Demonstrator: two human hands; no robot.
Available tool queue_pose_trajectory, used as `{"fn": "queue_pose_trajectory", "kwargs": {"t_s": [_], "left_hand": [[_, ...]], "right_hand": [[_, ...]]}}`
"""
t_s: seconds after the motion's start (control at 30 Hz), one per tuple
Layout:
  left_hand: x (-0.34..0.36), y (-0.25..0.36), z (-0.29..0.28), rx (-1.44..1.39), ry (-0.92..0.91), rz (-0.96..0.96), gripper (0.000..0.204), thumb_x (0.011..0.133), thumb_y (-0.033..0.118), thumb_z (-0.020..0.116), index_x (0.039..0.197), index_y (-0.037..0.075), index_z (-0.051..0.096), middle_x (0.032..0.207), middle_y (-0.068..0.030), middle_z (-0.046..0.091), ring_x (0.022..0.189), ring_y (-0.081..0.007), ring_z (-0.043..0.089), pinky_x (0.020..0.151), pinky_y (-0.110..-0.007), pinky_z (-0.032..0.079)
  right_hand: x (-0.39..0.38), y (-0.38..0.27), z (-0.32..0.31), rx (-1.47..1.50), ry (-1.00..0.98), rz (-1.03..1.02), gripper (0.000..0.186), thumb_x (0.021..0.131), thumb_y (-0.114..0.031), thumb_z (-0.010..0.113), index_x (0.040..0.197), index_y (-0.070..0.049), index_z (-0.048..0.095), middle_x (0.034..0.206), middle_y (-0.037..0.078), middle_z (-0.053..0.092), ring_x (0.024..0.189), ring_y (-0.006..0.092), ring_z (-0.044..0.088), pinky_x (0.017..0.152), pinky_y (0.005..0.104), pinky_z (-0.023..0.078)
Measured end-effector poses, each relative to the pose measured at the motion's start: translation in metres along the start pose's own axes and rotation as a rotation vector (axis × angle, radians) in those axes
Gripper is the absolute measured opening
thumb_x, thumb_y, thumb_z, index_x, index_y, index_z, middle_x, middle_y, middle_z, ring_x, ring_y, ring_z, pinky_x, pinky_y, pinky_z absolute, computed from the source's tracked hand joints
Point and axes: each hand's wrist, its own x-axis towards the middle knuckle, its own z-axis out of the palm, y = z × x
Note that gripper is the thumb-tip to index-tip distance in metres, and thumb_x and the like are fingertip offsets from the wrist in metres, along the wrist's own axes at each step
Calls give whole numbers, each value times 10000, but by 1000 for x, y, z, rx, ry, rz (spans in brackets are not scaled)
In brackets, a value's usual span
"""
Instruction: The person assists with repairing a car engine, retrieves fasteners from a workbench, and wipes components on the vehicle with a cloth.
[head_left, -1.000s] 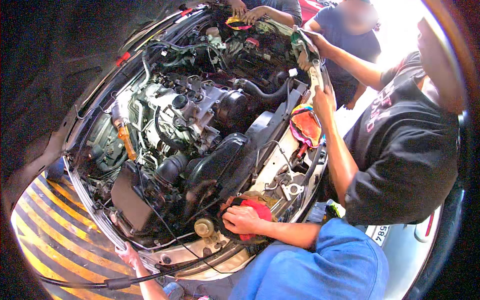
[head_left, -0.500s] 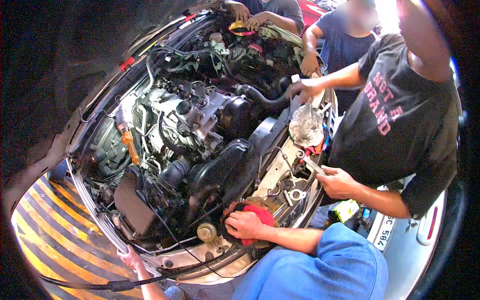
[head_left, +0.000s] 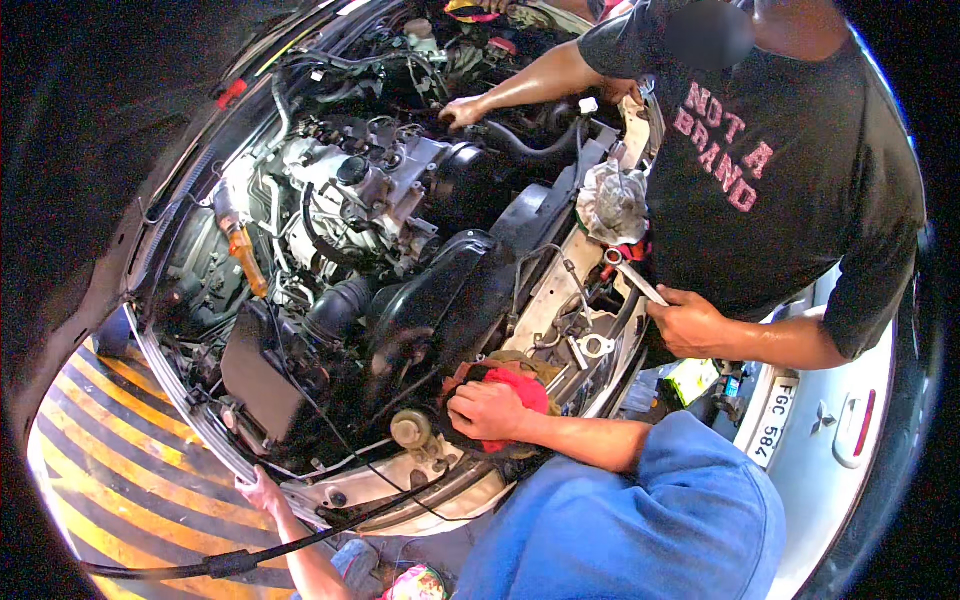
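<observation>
At the lower left, my left hand is hooked over the fender edge of a car. My right hand lies closed on a bunched red cloth at the front of the bay. Under the cloth is something dark and brown that I cannot make out. A round brass-coloured cap sits just left of that hand. Beyond both hands lies the exposed engine, with a black plastic duct nearer me.
A co-worker in a black shirt leans in from the right, one hand at the engine, the other holding a ring wrench. Loose metal parts and a crumpled plastic-like bundle lie along the front panel. An orange-handled work lamp hangs left.
The black-shirted co-worker has leaned further over and stretched one arm from the front panel to the engine. The view has shifted slightly. My hands keep their places on the fender and cloth.
</observation>
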Motion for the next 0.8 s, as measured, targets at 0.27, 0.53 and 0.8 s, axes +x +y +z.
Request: {"fn": "queue_pose_trajectory", "kwargs": {"t_s": [0.27,0.53,0.8], "left_hand": [[-5,7,-7,-35,-21,3,586,744,319,722,1197,24,497,1073,-184,611,967,-359,595,836,-438,462],[-4,9,-8,-98,-52,-28,587,735,280,724,1203,13,491,1123,-180,584,1019,-350,572,883,-433,442],[-10,18,-16,-114,-42,-2,571,737,260,719,1197,7,494,1105,-188,589,1008,-349,580,878,-427,444]], "right_hand": [[1,-2,-2,9,-25,15,144,761,-217,628,730,-101,548,699,50,528,647,235,579,522,380,480],[3,-2,-2,-50,-25,19,109,744,-212,656,746,-118,601,691,23,549,619,196,581,522,326,476],[1,-1,0,-4,-17,17,116,766,-220,626,762,-110,589,710,44,544,664,225,586,538,359,490]]}}
